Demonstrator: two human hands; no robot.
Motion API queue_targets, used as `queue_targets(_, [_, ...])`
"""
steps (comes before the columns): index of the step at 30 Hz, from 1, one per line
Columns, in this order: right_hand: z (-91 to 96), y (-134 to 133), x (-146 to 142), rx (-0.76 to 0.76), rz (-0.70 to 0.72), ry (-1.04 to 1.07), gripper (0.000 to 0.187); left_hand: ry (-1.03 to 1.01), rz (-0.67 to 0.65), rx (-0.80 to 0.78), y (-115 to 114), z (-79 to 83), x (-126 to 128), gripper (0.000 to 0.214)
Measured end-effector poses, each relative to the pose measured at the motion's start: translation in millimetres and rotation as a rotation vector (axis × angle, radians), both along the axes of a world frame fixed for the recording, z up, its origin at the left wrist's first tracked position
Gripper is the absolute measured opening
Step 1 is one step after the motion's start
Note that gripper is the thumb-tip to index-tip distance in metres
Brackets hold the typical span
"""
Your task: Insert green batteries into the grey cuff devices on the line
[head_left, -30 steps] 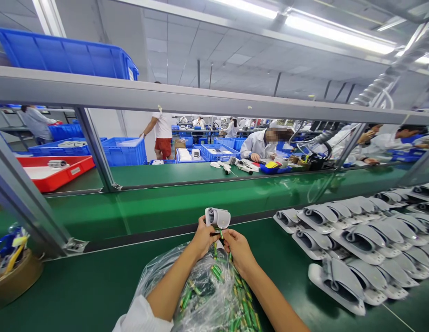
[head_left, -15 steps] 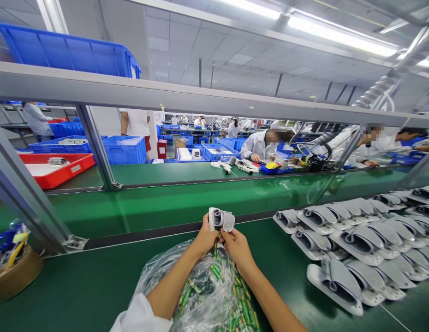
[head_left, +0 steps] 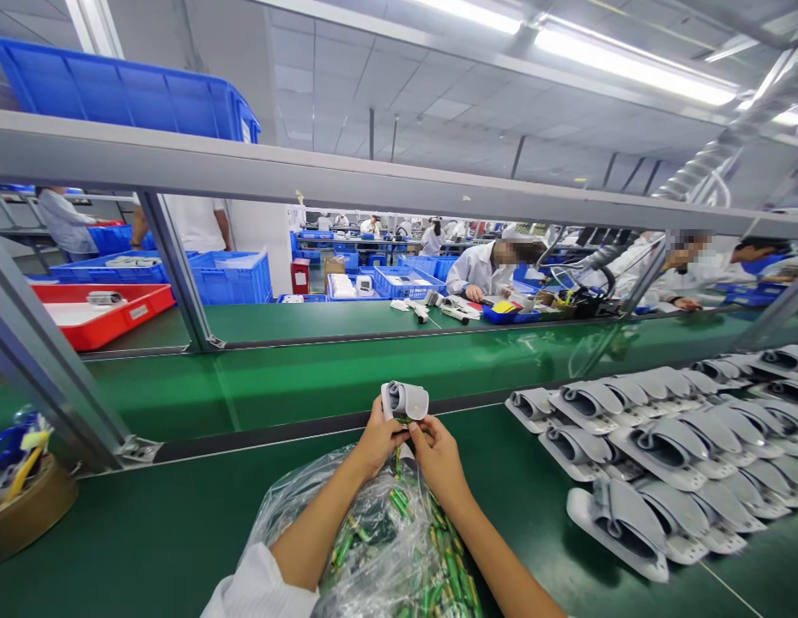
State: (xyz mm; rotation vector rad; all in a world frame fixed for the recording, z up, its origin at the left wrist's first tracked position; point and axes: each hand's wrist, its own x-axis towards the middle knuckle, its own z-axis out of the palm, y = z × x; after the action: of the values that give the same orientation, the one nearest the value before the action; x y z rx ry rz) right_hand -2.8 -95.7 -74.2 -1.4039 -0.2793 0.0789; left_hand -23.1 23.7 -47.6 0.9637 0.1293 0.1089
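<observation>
Both my hands hold a small grey-and-white plastic housing (head_left: 405, 401) above the green bench, with its round opening facing left. My left hand (head_left: 377, 439) grips its left end, and my right hand (head_left: 438, 459) pinches its lower edge. A green cylindrical part (head_left: 403, 421) sits against the housing's underside, partly hidden by my fingers. Below my wrists lies a clear plastic bag (head_left: 373, 536) full of similar green cylinders (head_left: 399, 502). Several finished-looking grey housings (head_left: 621, 524) stand in rows to my right.
A green conveyor bench (head_left: 180, 515) runs across, with a metal crossbar (head_left: 309, 176) above it. A brown container (head_left: 26, 506) of blue-and-yellow items sits at left. A red tray (head_left: 96, 313), blue crates (head_left: 232, 279) and co-workers (head_left: 482, 270) lie beyond.
The housing has turned slightly in my fingers, and my hands have shifted a little. A white-shirted person in the background has moved left, behind the post.
</observation>
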Motion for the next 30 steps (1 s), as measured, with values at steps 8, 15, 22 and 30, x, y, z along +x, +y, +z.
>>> queue_targets(8, [0.1, -2.1, 1.2, -0.033, -0.039, -0.015, 0.056, -0.026, -0.074, -0.015, 0.2, -1.0, -2.1, 0.078])
queue_targets(15, [10.4, -6.2, -3.4, -0.221, -0.131, -0.06, 0.053, -0.053, -0.161, 0.006, 1.7, 0.4, -4.3, 0.077])
queue_targets(22, [12.3, -10.8, -3.3, -0.495, -0.281, -0.149, 0.056, -0.029, -0.179, 0.008, 0.8, 2.7, -4.1, 0.079])
queue_targets(30, [15.1, -7.9, -4.3, -0.321, -0.128, -0.164, 0.052, -0.034, -0.107, 0.024, -1.3, -3.0, 0.8, 0.053])
